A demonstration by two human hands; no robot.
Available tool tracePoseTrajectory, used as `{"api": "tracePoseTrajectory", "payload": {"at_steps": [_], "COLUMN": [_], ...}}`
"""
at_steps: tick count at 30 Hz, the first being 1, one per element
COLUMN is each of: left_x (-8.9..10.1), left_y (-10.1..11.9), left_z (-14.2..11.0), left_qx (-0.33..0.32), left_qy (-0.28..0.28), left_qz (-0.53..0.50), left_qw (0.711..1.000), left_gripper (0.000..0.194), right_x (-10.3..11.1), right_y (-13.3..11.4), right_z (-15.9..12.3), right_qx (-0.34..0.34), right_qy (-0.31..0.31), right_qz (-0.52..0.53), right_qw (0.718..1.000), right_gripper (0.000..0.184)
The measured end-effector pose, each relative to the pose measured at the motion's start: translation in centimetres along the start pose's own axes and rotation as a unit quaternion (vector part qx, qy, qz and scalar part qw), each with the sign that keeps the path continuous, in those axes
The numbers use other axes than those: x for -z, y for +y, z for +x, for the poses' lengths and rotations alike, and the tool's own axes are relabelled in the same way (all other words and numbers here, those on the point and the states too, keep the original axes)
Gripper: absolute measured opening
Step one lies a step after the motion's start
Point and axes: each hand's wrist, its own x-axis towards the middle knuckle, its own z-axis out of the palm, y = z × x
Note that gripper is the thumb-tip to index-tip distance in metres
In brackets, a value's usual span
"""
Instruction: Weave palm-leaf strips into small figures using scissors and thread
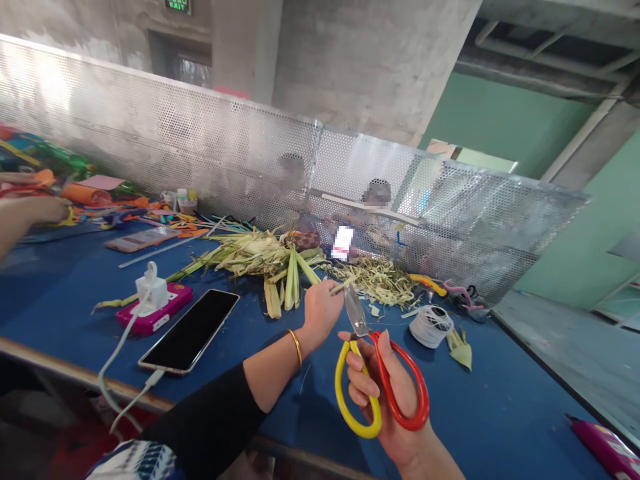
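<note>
My right hand (397, 393) has its fingers in the loops of a pair of scissors (357, 313) with one yellow and one red handle. The blades point up and away from me, close beside my left hand (321, 310). That hand is closed on a pale green husk strip (343, 286), whose end sticks out toward the scissor tips; whether the blades touch it I cannot tell. Just beyond lies a heap of long pale green husks (255, 253). To its right is a pile of short, thin trimmings (383, 280).
A spool of white cord (431, 327) and a loose husk piece (460, 350) lie to the right. On the left are a black-screened phone (193, 330) and a magenta power strip (155, 308) with cables. A perforated metal screen (240, 160) backs the table. Another person's arm (25, 217) reaches in.
</note>
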Motion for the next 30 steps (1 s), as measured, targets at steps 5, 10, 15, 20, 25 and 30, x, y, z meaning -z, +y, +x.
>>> {"api": "tracePoseTrajectory", "payload": {"at_steps": [5,10,15,20,25,30], "left_x": [0.0,0.0,-0.3,-0.4,-0.2,-0.1], "left_y": [0.0,-0.1,-0.4,-0.5,-0.7,-1.2], "left_z": [0.0,0.0,0.2,0.3,0.7,1.3], "left_qx": [0.0,0.001,0.0,0.005,0.021,0.06], "left_qy": [0.0,0.001,0.002,0.01,0.001,-0.015], "left_qz": [0.001,-0.004,-0.007,-0.007,-0.034,-0.095], "left_qw": [1.0,1.0,1.0,1.0,0.999,0.994], "left_gripper": [0.018,0.016,0.015,0.024,0.014,0.018], "right_x": [0.1,-0.1,-0.1,0.2,0.8,3.7], "right_y": [0.0,-0.1,-0.3,-0.3,-0.8,-3.9], "right_z": [0.1,0.2,0.3,0.7,0.8,2.0], "right_qx": [0.007,0.001,-0.008,-0.013,-0.006,0.042], "right_qy": [-0.005,0.006,0.006,0.0,-0.002,0.082], "right_qz": [-0.007,-0.012,-0.024,-0.028,-0.058,-0.31], "right_qw": [1.0,1.0,1.0,1.0,0.998,0.946], "right_gripper": [0.041,0.043,0.048,0.046,0.048,0.048]}}
